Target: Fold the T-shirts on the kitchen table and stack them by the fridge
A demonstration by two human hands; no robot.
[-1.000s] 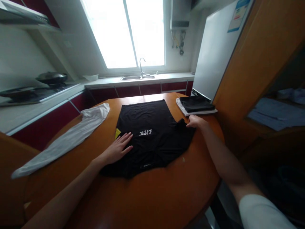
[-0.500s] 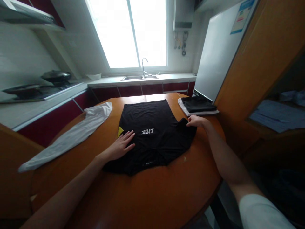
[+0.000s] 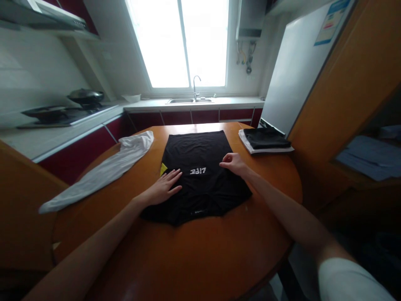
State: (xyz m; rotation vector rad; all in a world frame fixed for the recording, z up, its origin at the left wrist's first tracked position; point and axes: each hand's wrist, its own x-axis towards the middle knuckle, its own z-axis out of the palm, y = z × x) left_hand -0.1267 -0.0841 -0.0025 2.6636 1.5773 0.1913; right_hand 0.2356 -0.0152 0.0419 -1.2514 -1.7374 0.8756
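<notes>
A black T-shirt (image 3: 200, 152) with white lettering lies spread on the wooden table, its neck end toward me and a yellow patch at its left edge. My left hand (image 3: 163, 187) rests flat on the shirt's left side, fingers stretched out. Over the right part of the shirt, my right hand (image 3: 233, 163) is closed in a pinch at the black fabric of the right sleeve. That sleeve is folded in over the body, and dark cloth on dark cloth hides exactly where its edge lies.
A white garment (image 3: 103, 171) lies lengthwise along the table's left side. Folded black and white clothes (image 3: 266, 138) are stacked at the back right of the wooden table (image 3: 200, 255). Beyond are a counter with a sink (image 3: 184, 100), a stove with pans, and a fridge (image 3: 294, 71).
My right hand has moved left, bringing the sleeve from the shirt's right side in over the body. The left hand stays flat on the shirt. The view has shifted slightly.
</notes>
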